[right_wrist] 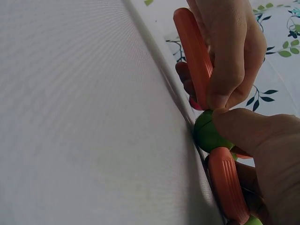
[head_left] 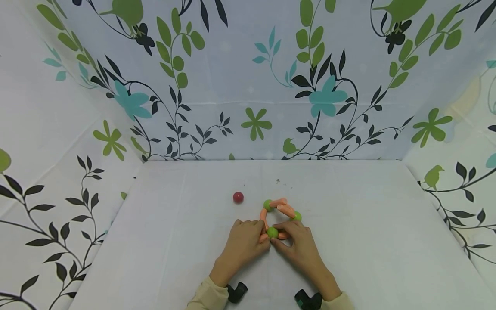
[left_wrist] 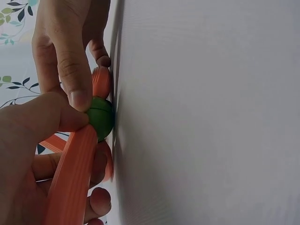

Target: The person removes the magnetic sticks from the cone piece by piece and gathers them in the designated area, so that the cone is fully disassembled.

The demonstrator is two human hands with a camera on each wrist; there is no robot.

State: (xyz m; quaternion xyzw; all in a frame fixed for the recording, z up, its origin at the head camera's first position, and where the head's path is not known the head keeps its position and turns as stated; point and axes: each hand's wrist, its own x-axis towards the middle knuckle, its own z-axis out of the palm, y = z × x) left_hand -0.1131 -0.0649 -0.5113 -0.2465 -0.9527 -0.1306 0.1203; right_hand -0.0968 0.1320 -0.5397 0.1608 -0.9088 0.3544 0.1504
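Orange ridged sticks and green balls are joined into a rough ring on the white table. At its near side is a green ball (head_left: 272,232), between both hands. My left hand (head_left: 244,241) pinches an orange stick (left_wrist: 70,173) that meets this ball. My right hand (head_left: 300,245) grips the same ball, its thumb against it in the right wrist view; a second, curved orange stick (right_wrist: 228,185) extends from the ball there. Farther back are a green ball (head_left: 268,205), an orange stick (head_left: 286,210) and another green ball (head_left: 297,215). Fingers partly hide the near joints.
A red ball (head_left: 238,197) lies on the white table (head_left: 186,241), behind and left of the ring. Leaf-patterned cloth (head_left: 232,86) surrounds the table at the back and sides. Black devices (head_left: 237,292) are at both wrists.
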